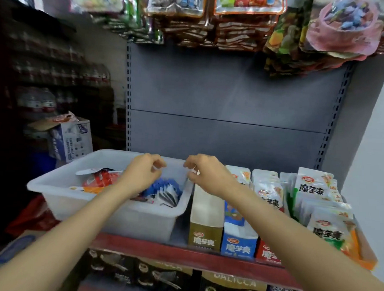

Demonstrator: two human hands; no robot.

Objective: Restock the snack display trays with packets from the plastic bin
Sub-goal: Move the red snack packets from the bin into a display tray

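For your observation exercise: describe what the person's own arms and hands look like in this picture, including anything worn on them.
Both forearms are bare as far as the frame shows: no sleeves or gloves. The left hand and right hand show no ring, watch or bracelet, though the picture is soft.

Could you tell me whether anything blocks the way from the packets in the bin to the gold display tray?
Only the plastic bin's right wall stands between the blue packets and the gold tray beside it; lifting over it looks clear. Both hands hover above.

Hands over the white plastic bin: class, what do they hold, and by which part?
Cannot be told: left hand and right hand each curl round something small and white, too blurred to identify.
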